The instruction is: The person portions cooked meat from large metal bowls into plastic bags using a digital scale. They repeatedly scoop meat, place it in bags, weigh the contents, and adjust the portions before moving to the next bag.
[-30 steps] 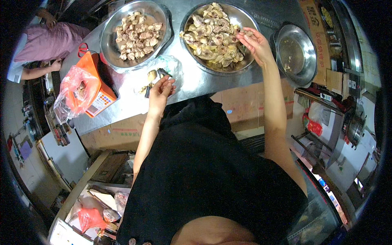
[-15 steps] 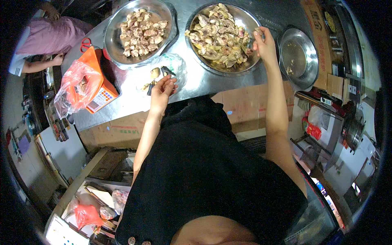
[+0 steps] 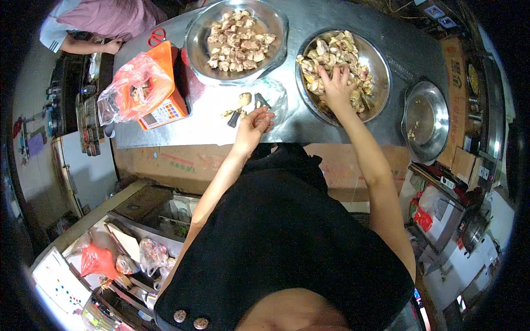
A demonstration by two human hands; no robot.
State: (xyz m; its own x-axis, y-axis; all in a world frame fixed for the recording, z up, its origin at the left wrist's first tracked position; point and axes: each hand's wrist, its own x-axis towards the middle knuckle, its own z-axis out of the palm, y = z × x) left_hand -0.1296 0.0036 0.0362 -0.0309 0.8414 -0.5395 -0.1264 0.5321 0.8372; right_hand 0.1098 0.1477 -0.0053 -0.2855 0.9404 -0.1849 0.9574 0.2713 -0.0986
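My right hand (image 3: 335, 91) lies with fingers spread on pale, yellowish cut meat pieces (image 3: 345, 48) inside a round steel bowl (image 3: 381, 83). No piece is visibly gripped, though the fingertips are partly sunk among the pieces. Over the table's near edge hovers my left hand (image 3: 255, 128), its fingers loosely bent and apart from the thumb, with nothing visible in them. Just beyond it, a few small yellowish and black pieces (image 3: 237, 115) lie on a clear plastic bag (image 3: 279, 99); I cannot tell what they are.
Another steel bowl (image 3: 279, 27) with pinkish meat chunks stands far left of centre. Left of it is an orange scale (image 3: 171, 96) with a red plastic bag (image 3: 135, 83) on top. Red scissors (image 3: 157, 37) lie behind. A steel basin (image 3: 436, 118) holds scraps at right. A co-worker's hand (image 3: 114, 46) rests at far left.
My right hand has moved from the bowl's right rim down onto the meat, its fingers spreading. My left hand keeps its place by the plastic bag. The whole view has shifted.
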